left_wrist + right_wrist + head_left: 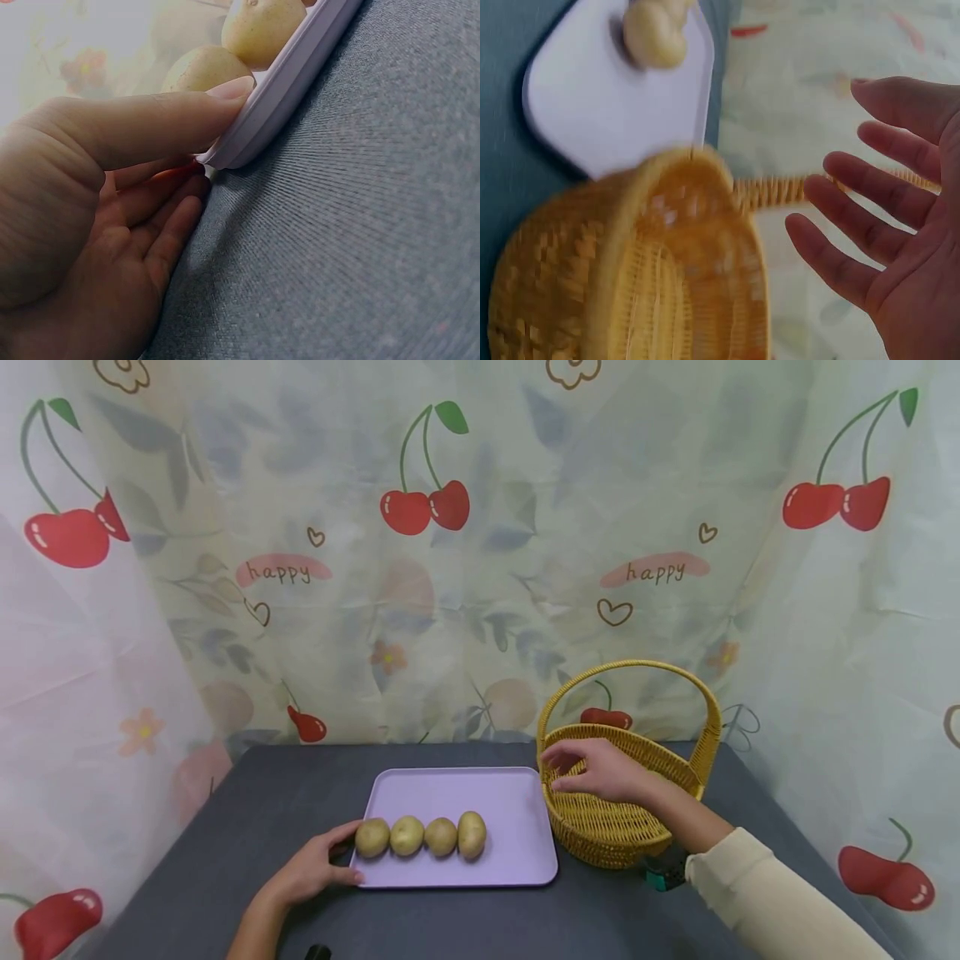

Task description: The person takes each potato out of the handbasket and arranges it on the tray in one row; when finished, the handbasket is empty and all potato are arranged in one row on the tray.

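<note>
Several potatoes [407, 836] lie in a row on a pale purple tray [517, 827]. My left hand [318, 864] grips the tray's near left corner; in the left wrist view its thumb [187, 120] presses on the rim, with the other fingers low beside and partly hidden behind the corner. A yellow wicker basket [607, 852] with a tall arched handle stands against the tray's right side. Over the basket's opening hovers my right hand [600, 768], its fingers spread and loosely bent, holding nothing. In the right wrist view the basket's visible interior [656, 300] holds nothing.
The table has a dark grey cloth [300, 785]. A patterned curtain [480, 610] hangs behind and at both sides. Close to the right forearm sits a small black and teal object [663, 875], and a black item [318, 952] shows at the bottom edge.
</note>
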The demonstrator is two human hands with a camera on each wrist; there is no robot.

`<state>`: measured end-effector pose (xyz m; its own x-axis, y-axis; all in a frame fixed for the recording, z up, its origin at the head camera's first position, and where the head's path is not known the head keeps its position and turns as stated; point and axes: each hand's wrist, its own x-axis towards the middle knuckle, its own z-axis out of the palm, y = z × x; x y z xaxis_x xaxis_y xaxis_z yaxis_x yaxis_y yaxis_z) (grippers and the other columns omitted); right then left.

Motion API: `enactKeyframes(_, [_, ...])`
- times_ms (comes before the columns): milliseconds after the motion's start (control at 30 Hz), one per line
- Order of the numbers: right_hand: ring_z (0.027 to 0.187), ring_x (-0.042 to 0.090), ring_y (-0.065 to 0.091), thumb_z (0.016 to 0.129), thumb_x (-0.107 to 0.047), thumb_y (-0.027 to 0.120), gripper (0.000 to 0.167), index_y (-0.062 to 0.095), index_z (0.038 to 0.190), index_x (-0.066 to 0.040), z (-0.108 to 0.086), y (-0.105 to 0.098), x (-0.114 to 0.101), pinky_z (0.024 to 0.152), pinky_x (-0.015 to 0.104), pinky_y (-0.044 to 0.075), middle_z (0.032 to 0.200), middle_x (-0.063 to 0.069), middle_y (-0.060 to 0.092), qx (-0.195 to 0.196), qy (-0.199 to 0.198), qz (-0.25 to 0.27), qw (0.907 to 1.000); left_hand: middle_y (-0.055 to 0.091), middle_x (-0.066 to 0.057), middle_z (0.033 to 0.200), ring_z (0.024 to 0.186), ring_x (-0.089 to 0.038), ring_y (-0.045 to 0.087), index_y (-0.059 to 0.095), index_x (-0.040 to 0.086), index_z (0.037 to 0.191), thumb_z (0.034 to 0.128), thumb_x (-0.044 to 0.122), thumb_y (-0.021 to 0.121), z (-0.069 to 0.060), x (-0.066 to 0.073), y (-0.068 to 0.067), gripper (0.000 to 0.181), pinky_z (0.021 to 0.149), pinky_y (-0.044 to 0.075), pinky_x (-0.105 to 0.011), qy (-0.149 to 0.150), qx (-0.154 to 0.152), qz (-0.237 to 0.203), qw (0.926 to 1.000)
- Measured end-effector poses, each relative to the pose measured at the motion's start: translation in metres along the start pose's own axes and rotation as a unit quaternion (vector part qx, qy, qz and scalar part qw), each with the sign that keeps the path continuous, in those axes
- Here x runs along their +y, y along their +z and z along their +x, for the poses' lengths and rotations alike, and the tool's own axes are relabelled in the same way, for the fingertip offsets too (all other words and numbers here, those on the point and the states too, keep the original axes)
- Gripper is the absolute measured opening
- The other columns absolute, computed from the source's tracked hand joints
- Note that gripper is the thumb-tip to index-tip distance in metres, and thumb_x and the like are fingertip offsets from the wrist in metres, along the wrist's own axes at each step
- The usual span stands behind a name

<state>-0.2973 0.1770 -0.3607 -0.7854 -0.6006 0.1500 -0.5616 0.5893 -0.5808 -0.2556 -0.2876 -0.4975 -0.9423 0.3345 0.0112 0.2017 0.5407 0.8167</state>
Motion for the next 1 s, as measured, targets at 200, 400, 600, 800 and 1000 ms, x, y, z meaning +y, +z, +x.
enactKeyframes(200, [0.103,0.024,0.061,0.087,-0.028,0.074,0.038,0.065,0.12,-0.011,-0.005,-0.015,0.037,0.087,0.044,0.05,0.11,0.002,0.066,0.031,0.053,-0.018,0.998,0.046,-0.025,0.141,0.126,-0.041,0.045,0.044,-0.002,0.142,0.0753,0.018,0.084,0.0,0.0,0.0,0.08,0.103,0.034,-0.057,-0.002,0.004,0.004,1.0])
enactKeyframes(400, [0.113,0.04,0.055,0.09,-0.031,0.071,0.047,0.06,0.127,-0.004,-0.006,-0.026,0.07,0.092,0.054,0.045,0.124,0.017,0.06,0.024,0.095,-0.033,0.9947,0.045,-0.025,0.141,0.127,-0.041,0.044,0.044,-0.002,0.142,0.0757,0.017,0.083,-0.001,0.001,0.0,0.08,0.103,0.034,-0.057,-0.002,0.003,-0.001,1.0])
enactKeyframes(600, [0.115,0.045,0.051,0.09,-0.027,0.071,0.049,0.057,0.13,-0.002,-0.007,-0.028,0.091,0.09,0.056,0.044,0.129,0.024,0.055,0.028,0.126,-0.064,0.9896,0.047,-0.025,0.141,0.126,-0.041,0.045,0.044,-0.003,0.142,0.0752,0.017,0.084,0.0,0.001,0.0,0.08,0.103,0.034,-0.057,0.003,0.005,-0.001,1.0])
enactKeyframes(800, [0.117,0.048,0.048,0.09,-0.023,0.07,0.053,0.053,0.132,0.005,-0.011,-0.027,0.106,0.09,0.057,0.043,0.129,0.029,0.052,0.011,0.158,-0.071,0.9848,0.048,-0.024,0.14,0.125,-0.04,0.046,0.045,-0.003,0.142,0.0755,0.017,0.084,-0.001,-0.001,0.001,0.079,0.103,0.034,-0.058,0.005,0.004,-0.002,1.0])
enactKeyframes(1000, [0.11,0.047,0.052,0.088,-0.023,0.072,0.057,0.052,0.131,0.009,-0.012,-0.033,0.117,0.087,0.055,0.045,0.122,0.031,0.054,-0.024,0.19,-0.069,0.979,0.047,-0.024,0.14,0.126,-0.041,0.045,0.045,-0.003,0.142,0.0758,0.018,0.084,-0.001,0.002,-0.001,0.079,0.103,0.033,-0.058,0.003,0.004,-0.002,1.0])
